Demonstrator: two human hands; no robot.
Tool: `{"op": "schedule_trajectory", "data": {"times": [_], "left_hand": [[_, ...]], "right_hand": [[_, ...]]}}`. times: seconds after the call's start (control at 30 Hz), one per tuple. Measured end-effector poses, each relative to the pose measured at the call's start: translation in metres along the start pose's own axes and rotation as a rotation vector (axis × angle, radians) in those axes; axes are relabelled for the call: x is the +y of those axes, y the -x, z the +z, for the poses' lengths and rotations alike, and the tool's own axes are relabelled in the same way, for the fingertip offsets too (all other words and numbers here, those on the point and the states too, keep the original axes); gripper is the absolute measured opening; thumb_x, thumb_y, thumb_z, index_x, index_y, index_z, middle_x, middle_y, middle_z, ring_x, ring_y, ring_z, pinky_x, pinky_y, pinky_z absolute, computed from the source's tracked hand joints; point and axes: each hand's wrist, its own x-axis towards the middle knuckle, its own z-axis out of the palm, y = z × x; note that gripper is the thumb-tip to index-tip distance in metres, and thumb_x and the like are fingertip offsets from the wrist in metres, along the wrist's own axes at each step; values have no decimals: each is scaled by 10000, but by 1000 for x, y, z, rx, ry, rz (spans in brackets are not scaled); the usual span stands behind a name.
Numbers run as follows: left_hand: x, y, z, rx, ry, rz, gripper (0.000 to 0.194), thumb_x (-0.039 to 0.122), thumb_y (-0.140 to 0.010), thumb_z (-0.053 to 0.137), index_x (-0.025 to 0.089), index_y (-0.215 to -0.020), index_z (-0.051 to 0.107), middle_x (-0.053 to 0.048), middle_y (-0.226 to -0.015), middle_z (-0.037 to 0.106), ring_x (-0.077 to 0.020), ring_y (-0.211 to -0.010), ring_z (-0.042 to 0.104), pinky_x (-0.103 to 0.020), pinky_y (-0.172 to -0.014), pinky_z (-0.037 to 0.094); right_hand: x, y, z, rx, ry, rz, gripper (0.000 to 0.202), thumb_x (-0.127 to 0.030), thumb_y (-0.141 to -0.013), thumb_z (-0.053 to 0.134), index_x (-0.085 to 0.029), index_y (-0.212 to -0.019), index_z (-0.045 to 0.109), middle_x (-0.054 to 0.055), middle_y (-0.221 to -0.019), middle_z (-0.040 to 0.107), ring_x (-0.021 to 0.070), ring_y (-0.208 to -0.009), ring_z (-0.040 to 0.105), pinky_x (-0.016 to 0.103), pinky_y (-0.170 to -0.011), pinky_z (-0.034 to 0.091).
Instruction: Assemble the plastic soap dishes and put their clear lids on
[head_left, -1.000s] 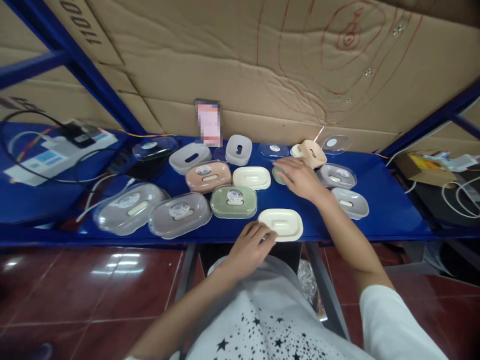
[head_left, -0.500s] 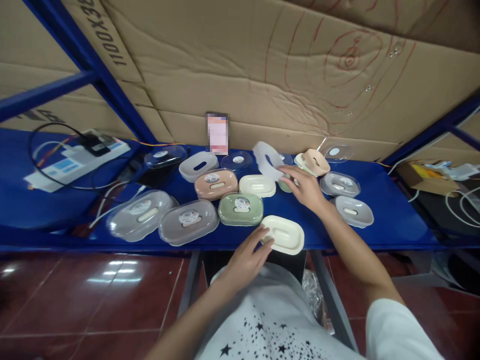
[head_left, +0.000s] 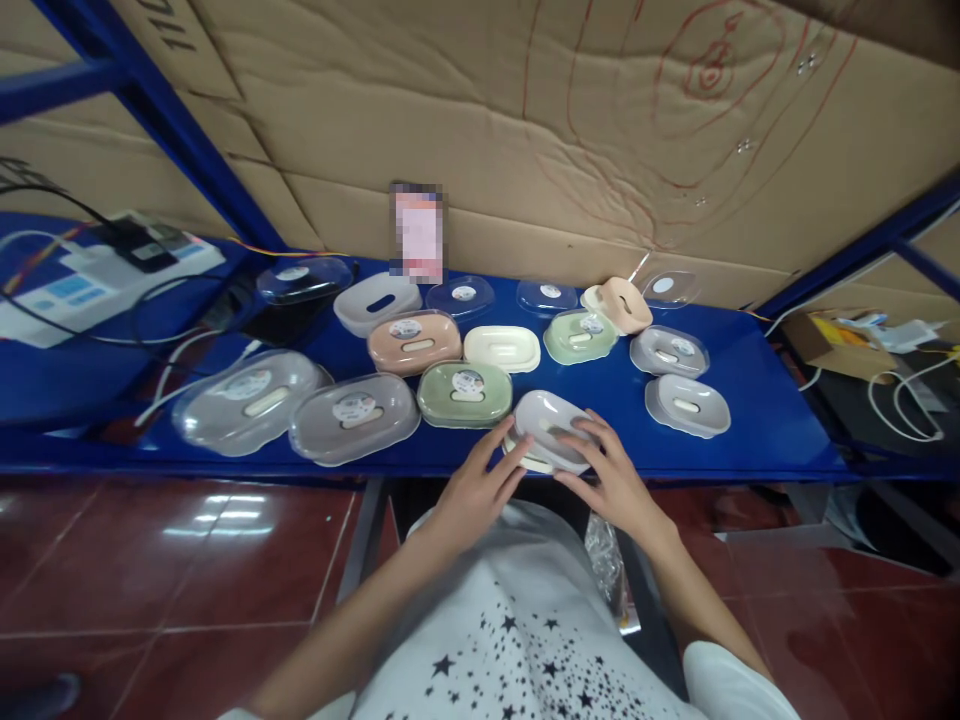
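At the front edge of the table, a pale grey slotted soap dish tray sits over a cream soap dish base, slightly tilted. My right hand grips the tray at its right side, fingers over the rim. My left hand holds the left side of the base and tray with bent fingers. Just left stands a green soap dish under a clear lid. Behind lie another cream base and a light green soap dish. My fingers hide part of the tray's slot.
Lidded grey soap dishes and a pink one stand to the left. More grey dishes and a peach tray are at right. Clear lids lie along the cardboard wall. A power strip with cables is far left.
My right hand has brought the grey tray from the back of the table down onto the cream base. The light green dish behind is now uncovered to view. My left hand stays at the base.
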Motion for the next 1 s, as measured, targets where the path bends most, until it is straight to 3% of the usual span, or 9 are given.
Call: {"op": "schedule_trajectory", "data": {"times": [0.1, 0.23, 0.37, 0.47, 0.57, 0.67, 0.83, 1.0], "left_hand": [[-1, 1, 1, 33, -2, 27, 442, 147, -1030, 649, 262, -1454, 607, -158, -1610, 521, -329, -1498, 555, -509, -1157, 598], [-2, 0, 0, 3, 42, 45, 290, 127, -1032, 639, 225, -1303, 664, -133, -1509, 619, -305, -1511, 538, -511, -1173, 590], [-2, 0, -1, -16, 78, 36, 308, 162, -1035, 650, 230, -1335, 652, -108, -1416, 687, -276, -1436, 613, -480, -1157, 611], [-1, 2, -1, -22, 32, 31, 412, 186, -1058, 620, 236, -1466, 584, -148, -1565, 583, -289, -1448, 610, -459, -1154, 609], [0, 3, 0, -14, -28, 37, 464, 236, -1074, 608, 243, -1530, 523, -172, -1597, 548, -304, -1420, 636, -449, -1123, 627], [0, 2, 1, -21, -65, 56, 410, 227, -1077, 590, 242, -1485, 549, -163, -1522, 611, -301, -1346, 690, -445, -1094, 649], [2, -1, -2, -30, -78, 83, 315, 195, -1068, 563, 218, -1379, 614, -170, -1476, 633, -330, -1269, 733, -443, -1059, 678], [3, -3, -7, -41, -99, 108, 302, 130, -1041, 603, 158, -1341, 615, -213, -1450, 639, -340, -1256, 734, -448, -1043, 685]], "right_hand": [[2, -4, -4, -71, 34, -95, 461, -322, -1050, 656, -305, -1508, 602, 107, -1531, 612, 335, -1642, 328, 665, -1278, 404], [3, 0, -7, -118, 70, -184, 500, -253, -1060, 618, -313, -1555, 575, 80, -1512, 672, 301, -1597, 427, 679, -1284, 380], [2, 3, -4, -132, 96, -204, 516, -207, -1067, 573, -315, -1572, 562, 77, -1519, 672, 267, -1548, 503, 651, -1283, 395], [11, 2, -15, -134, 159, -149, 522, -225, -1059, 582, -341, -1568, 565, 60, -1533, 663, 274, -1531, 525, 641, -1266, 423], [21, -8, -32, -45, 278, -57, 612, -260, -1042, 595, -398, -1627, 481, 62, -1542, 654, 336, -1506, 549, 695, -1254, 412], [20, -38, -35, 48, 347, -27, 614, -270, -1059, 561, -324, -1659, 441, 116, -1556, 636, 358, -1509, 542, 674, -1257, 412], [4, -123, 5, -119, 388, -156, 437, -206, -1104, 475, -214, -1524, 597, 102, -1538, 657, 258, -1477, 574, 506, -1280, 411], [18, -181, 29, -174, 446, -107, 236, -307, -1045, 688, -142, -1209, 730, 93, -1159, 778, 253, -1145, 737, 537, -1088, 561]]}}
